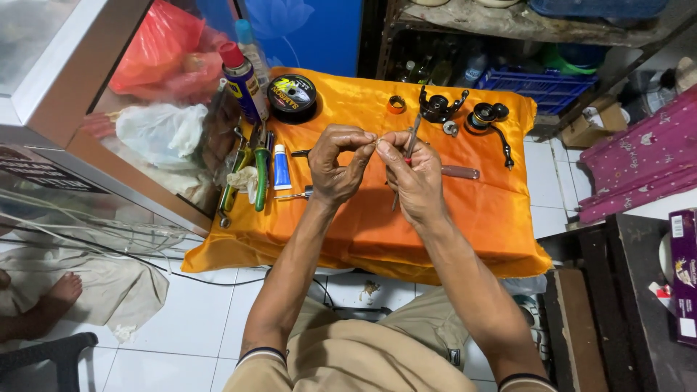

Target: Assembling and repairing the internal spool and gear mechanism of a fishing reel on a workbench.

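Note:
My left hand (336, 165) and my right hand (411, 174) meet above an orange cloth (465, 218), fingertips pinched together on a tiny metal part (377, 140). My right hand also grips thin metal tweezers (411, 138) that point up and away. Black fishing reel parts (438, 107) and a reel piece with a handle (488, 120) lie beyond the hands. A small orange ring (396, 104) sits near them.
On the cloth's left lie green-handled pliers (260, 168), a blue-and-white tube (282, 167), a spray can (241, 81) and a round black spool (292, 97). A brown-handled tool (460, 172) lies by my right hand. A glass cabinet (109, 109) stands left, shelving behind, another person's foot (54, 299) lower left.

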